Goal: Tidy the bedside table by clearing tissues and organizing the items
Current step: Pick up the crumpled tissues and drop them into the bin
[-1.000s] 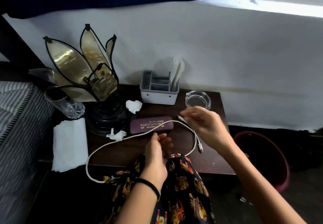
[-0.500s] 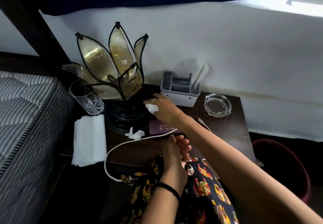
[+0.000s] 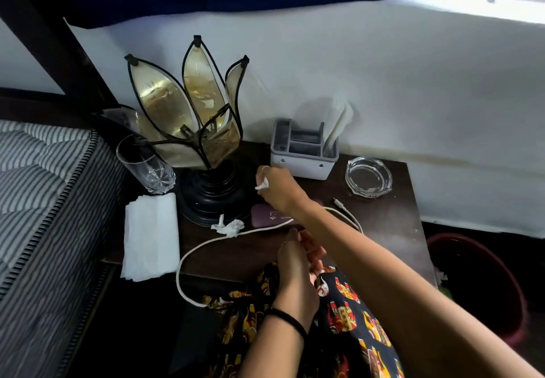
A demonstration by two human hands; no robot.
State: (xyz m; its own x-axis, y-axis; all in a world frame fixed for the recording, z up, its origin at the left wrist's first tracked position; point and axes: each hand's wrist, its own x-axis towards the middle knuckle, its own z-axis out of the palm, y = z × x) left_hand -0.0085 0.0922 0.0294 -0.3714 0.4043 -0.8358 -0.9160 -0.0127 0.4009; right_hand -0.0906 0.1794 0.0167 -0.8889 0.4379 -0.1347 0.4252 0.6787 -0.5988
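— How far along does the tidying look?

— Barely started, by the look of it. Going from the biggest things down: the bedside table still carries the petal-shaped lamp at the far left, and a flat stack of white tissues hangs over the near left edge, just beside the striped mattress. A white charging cable sprawls across the top and loops off the near edge — not coiled at all.

— And the smaller items?

— A grey organizer sits against the wall, a glass ashtray to its right, a drinking glass left of the lamp. A maroon glasses case lies mid-table, partly under the person's forearm.

— What are the hands doing?

— The right hand reaches far, between lamp base and organizer, its fingers curled round a crumpled tissue. The left hand hovers at the near edge with fingers loosely bent; whether it holds the cable cannot be told.

— What remains?

— Another crumpled tissue lies on the cable near the lamp base. That one, the stack, the cable and the case all appear left to sort; the dark red bin on the right seems the likely destination.
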